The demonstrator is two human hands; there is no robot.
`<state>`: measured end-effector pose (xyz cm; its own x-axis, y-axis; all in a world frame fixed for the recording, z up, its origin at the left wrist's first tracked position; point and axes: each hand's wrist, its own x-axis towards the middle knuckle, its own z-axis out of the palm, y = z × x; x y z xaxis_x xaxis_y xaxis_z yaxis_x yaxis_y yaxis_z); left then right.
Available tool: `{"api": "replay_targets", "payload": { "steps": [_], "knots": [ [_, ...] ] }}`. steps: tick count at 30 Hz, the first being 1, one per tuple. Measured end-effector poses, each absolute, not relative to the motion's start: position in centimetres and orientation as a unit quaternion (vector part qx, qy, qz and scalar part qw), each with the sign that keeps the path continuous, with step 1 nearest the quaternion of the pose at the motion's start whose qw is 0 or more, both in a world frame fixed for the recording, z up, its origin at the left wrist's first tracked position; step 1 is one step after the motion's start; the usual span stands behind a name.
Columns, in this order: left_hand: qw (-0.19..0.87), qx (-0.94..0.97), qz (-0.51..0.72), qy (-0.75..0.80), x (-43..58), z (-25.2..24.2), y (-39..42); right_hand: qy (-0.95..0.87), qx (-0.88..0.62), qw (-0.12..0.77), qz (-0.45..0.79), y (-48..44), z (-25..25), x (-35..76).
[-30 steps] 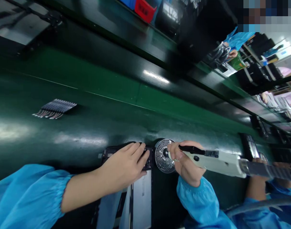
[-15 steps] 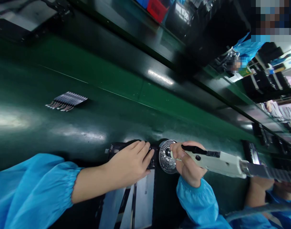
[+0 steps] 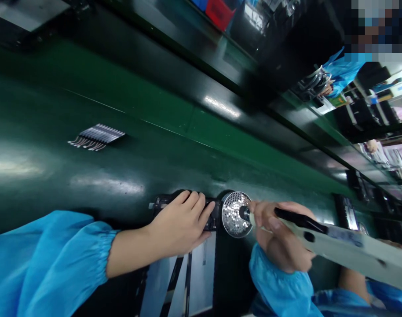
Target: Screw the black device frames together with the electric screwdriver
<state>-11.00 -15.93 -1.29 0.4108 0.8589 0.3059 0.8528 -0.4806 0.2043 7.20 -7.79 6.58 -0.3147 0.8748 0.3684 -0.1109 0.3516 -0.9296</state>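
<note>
Left hand (image 3: pixel 183 222) is pressing onto a flat black rectangular device frame (image 3: pixel 212 215), with fingers curling over its far edge and thumb lying along the near edge, so it is gripping and not released. Right hand (image 3: pixel 280 235) is clenched around a white plastic handheld power tool (image 3: pixel 346 246) with a black strip along its top. The tool's nose is meeting the dark hub of a round perforated metal disc (image 3: pixel 232 214), which is sitting between the two hands, just beside the end of the frame, on a glossy green desk (image 3: pixel 89 185). Both forearms are coming in from the bottom of the view in bright blue elastic-cuffed sleeves (image 3: pixel 45 264). Pale flat silver panels (image 3: pixel 201 273) are lying just below the frame. Farther along the desk, a row of flat grey strips with thin wire leads (image 3: pixel 100 137) is lying well apart from both hands. At lower right, a co-worker's bare forearm (image 3: pixel 351 284) is reaching in beyond the tool. Along the top of the view, a red plastic bin (image 3: pixel 219 13) is standing on a dark shelf.
</note>
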Motion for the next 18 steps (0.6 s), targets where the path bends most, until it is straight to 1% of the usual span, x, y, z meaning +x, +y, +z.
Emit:
{"api": "replay_targets", "payload": {
  "steps": [4,8,13,18],
  "knots": [
    [0.015,0.841,0.188,0.507,-10.9,-1.0,-15.8,-0.649,-0.299,0.467,0.521,-9.2,8.1,6.4],
    [0.029,0.84,0.188,0.507,-10.8,-0.8,-15.8,-0.674,-0.278,0.423,0.538,-10.2,7.2,5.6],
    [0.037,0.843,0.182,0.504,-10.8,-0.7,-15.7,-0.666,-0.315,0.42,0.53,-10.7,6.6,5.1],
    [0.042,0.844,0.182,0.503,-10.8,-0.6,-15.7,-0.665,-0.314,0.416,0.536,-10.7,6.7,4.8]
  ]
}}
